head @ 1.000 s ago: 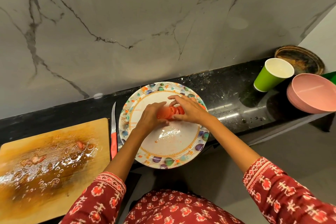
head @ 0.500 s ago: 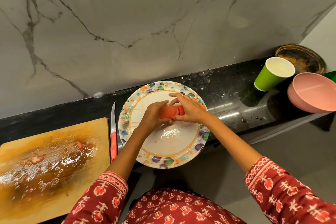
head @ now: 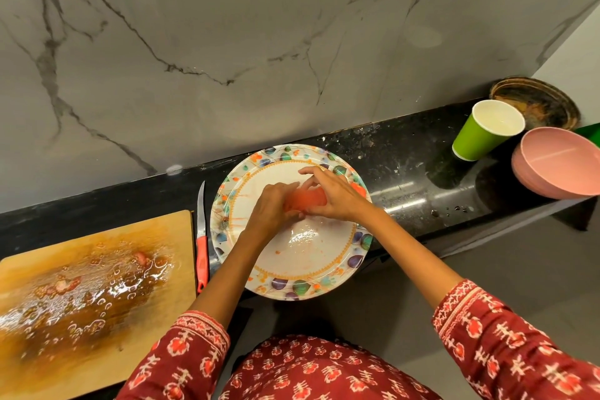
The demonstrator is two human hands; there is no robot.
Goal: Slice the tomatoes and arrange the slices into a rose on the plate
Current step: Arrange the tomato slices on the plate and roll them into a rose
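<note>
A round plate [head: 311,273] with a coloured floral rim sits on the black counter, its near edge overhanging. Over its far half, a blurred red roll of tomato slices [head: 306,200] is held between both hands. My left hand [head: 271,208] curls round its left end. My right hand [head: 337,195] cups its right end with fingers arched over the top. A red-handled knife [head: 202,247] lies left of the plate, blade pointing toward the wall. The wet wooden cutting board [head: 94,295] at the left carries juice and small tomato scraps.
A green paper cup [head: 485,130] and stacked pink bowls [head: 558,162] stand at the right end of the counter, with a dark round tray [head: 535,104] behind them. A marble wall rises right behind the narrow black counter [head: 406,178].
The row of slices has been gathered tighter into a roll between my hands. Both hands closed in around it and shifted slightly; the roll is now blurred with motion.
</note>
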